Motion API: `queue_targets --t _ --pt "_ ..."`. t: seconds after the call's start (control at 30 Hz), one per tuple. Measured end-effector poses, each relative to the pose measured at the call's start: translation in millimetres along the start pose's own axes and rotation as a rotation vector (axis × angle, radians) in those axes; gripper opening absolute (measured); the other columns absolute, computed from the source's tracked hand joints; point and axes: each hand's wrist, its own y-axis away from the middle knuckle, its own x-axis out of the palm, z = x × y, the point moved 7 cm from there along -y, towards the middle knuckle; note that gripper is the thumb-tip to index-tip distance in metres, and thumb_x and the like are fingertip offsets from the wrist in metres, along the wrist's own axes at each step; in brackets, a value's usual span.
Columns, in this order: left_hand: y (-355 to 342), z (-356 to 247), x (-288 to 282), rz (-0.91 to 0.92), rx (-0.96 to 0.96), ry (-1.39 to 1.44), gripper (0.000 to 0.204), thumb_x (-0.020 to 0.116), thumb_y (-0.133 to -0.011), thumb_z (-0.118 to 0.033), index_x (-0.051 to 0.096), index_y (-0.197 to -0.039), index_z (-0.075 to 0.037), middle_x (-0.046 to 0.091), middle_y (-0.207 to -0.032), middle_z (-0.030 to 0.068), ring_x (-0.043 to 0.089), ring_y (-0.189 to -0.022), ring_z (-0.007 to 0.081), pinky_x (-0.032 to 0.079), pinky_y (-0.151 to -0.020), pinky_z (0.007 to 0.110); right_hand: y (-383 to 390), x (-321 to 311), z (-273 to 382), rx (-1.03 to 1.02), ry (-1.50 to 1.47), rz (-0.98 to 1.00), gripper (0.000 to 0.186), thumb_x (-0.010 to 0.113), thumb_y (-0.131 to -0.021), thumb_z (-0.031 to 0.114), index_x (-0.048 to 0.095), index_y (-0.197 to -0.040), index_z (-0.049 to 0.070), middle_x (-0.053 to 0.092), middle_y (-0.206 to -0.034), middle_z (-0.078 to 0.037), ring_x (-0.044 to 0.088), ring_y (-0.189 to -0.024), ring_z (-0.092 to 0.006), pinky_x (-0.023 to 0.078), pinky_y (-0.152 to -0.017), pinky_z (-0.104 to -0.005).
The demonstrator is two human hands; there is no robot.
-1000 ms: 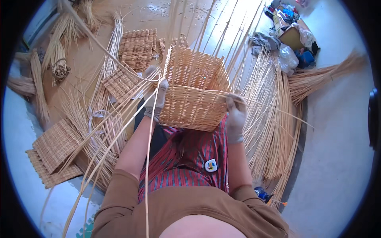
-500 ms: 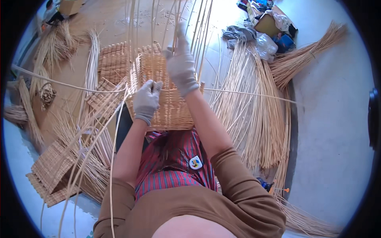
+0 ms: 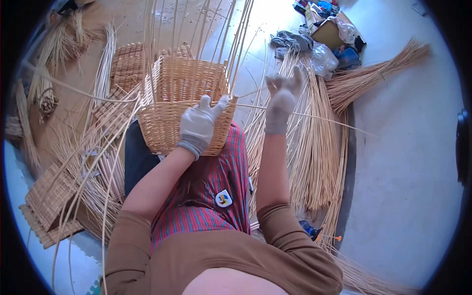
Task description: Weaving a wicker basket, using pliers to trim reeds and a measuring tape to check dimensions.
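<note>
A half-woven wicker basket [image 3: 164, 130] rests tilted against my lap, its upright stakes [image 3: 196, 39] rising from the rim. My left hand [image 3: 199, 122], in a pale grey glove, lies against the near wall, with fingers closed at the upper edge. My right hand [image 3: 282, 98], gloved alike, is raised to the right of the basket, apart from it; its fingers look spread, though blurred. A long thin wicker strand [image 3: 334, 124] runs from the basket's right corner past my right hand. Whether the hand touches it is hidden.
Loose strand bundles [image 3: 314, 162] lie at the right, with a tied bundle [image 3: 383, 73] beyond. A box of odds and ends [image 3: 329, 34] stands at the back right. Woven panels [image 3: 51, 191] lie at the left. Long strands trail from the basket's left side.
My right hand has moved from the basket's stakes out to the right. My left hand has shifted right along the near wall. The basket has turned and sits slightly further left in view.
</note>
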Motion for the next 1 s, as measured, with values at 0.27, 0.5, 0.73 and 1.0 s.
queue_targets --t 0.27,0.5,0.73,1.0 --pt "5.7 -15.2 -12.1 -0.015 0.022 0.210 0.061 0.062 -0.093 -0.019 0.051 -0.150 -0.038 0.048 -0.150 0.0210 0.072 -0.092 0.0372 0.059 -0.080 0.045 54.5 -38.3 16.8 0.045 0.176 -0.039 0.022 0.046 -0.109 0.015 0.056 -0.127 0.009 0.051 -0.070 0.002 0.051 -0.062 -0.0100 0.055 -0.067 -0.0334" --pt "7.1 0.7 19.4 -0.161 -0.251 1.352 0.041 0.052 -0.106 -0.018 0.054 -0.146 -0.011 0.051 -0.147 0.0194 0.066 -0.110 0.0238 0.055 -0.095 0.035 122.3 74.3 8.6 0.082 0.298 0.564 0.060 0.070 -0.086 0.002 0.054 -0.144 0.004 0.054 -0.146 -0.018 0.052 -0.135 -0.0260 0.046 -0.110 -0.0401" --pt "-18.7 63.0 -11.7 -0.494 -0.274 1.383 0.024 0.061 -0.100 -0.001 0.064 -0.124 0.000 0.069 -0.107 0.0075 0.067 -0.092 0.0155 0.056 -0.081 0.029 67.6 36.3 -22.0 0.013 1.152 0.297 0.076 0.090 -0.075 0.034 0.054 -0.137 0.010 0.070 -0.081 -0.004 0.066 -0.088 -0.0265 0.048 -0.085 -0.0426" --pt "-36.3 -33.2 -67.1 -0.340 0.310 0.809 0.056 0.071 -0.091 -0.005 0.053 -0.143 -0.004 0.062 -0.132 0.0221 0.063 -0.121 0.0360 0.051 -0.100 0.040 42.1 20.7 -64.9 0.012 1.446 0.142 0.023 0.072 -0.085 0.036 0.065 -0.088 0.014 0.071 -0.085 -0.010 0.068 -0.077 -0.0307 0.049 -0.073 -0.0466"
